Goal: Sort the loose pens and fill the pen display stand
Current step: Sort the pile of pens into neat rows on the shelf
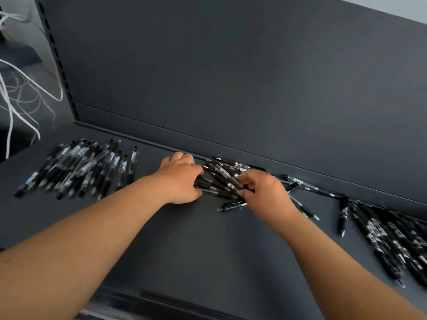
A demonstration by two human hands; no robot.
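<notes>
Pens (220,180) heaped on a dark grey shelf (196,250) below its back panel (231,77); left hand (180,179) and right hand (263,190) both curl round some; white cables (13,100) hang beyond its left end.

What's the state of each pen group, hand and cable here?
left pen pile, roughly parallel, untouched
middle pen heap, jumbled, pens crossed
left hand, grips the heap's left edge
right hand, pinches pens in the heap
right pen row, side by side
white cables, hanging loose
</notes>
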